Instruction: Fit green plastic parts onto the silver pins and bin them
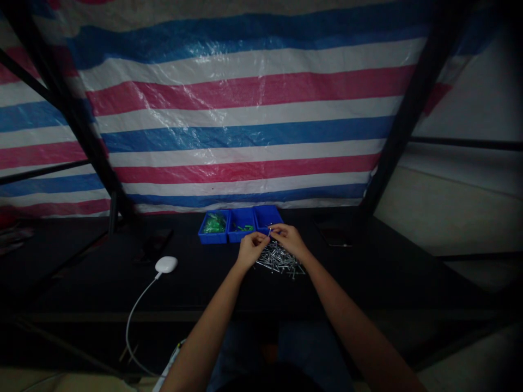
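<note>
1. The left hand (250,249) has its thumb and fingertips drawn together in a pinch, closed on the lower part of a slim pale piece (269,232). The other fingers are curled.
2. The right hand (288,238) comes in from the other side, thumb and finger likewise closed at the upper part of the piece. The two sets of fingertips nearly meet; which finger presses where is too small to tell.
3. The step in hand looks like fine two-handed handling of this one piece, held up above the pile. A move from this pose would call for a light, steady pinch and small fingertip adjustments, as so thin a thing could slip or turn.
4. Under and just nearer than the hands, a loose pile of metal fasteners (281,258) lies on the dark table (196,288), pointing every way.
5. Just beyond the hands, three blue bins stand side by side. The left bin (214,238) holds a heap of green pieces (214,222), the middle bin (239,238) has a few green bits (245,228), and the right bin (267,210) is partly hidden by the right hand.
6. Farther out, a white case (166,264) with a white cable (129,321) lies left, and a phone (335,237) right. A striped sheet (245,109) hangs behind.
</note>
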Motion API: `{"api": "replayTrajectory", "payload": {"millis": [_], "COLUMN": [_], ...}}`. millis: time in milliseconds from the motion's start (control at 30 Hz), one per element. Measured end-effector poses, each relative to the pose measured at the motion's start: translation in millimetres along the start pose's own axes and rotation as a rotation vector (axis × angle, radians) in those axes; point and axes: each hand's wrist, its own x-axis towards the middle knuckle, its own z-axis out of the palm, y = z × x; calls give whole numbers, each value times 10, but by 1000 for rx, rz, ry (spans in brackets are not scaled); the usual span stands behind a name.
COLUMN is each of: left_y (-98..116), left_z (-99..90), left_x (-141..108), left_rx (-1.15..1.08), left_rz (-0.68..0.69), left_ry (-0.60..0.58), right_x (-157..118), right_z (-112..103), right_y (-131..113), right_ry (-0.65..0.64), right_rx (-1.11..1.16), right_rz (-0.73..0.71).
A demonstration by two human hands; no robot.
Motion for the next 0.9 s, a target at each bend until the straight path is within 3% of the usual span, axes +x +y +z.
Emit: {"api": "replayTrajectory", "payload": {"millis": [300,900], "left_y": [-59,14], "left_z": [-2,-9], "left_x": [-8,-30], "left_rx": [164,127], "left_rz": [47,64], "left_ry": [-75,-39], "right_x": [-45,-73], "right_z": [16,4], "right_y": [-185,-256], "right_ry": [-94,-111], "right_rx": [213,183], "right_rz": [70,89]}}
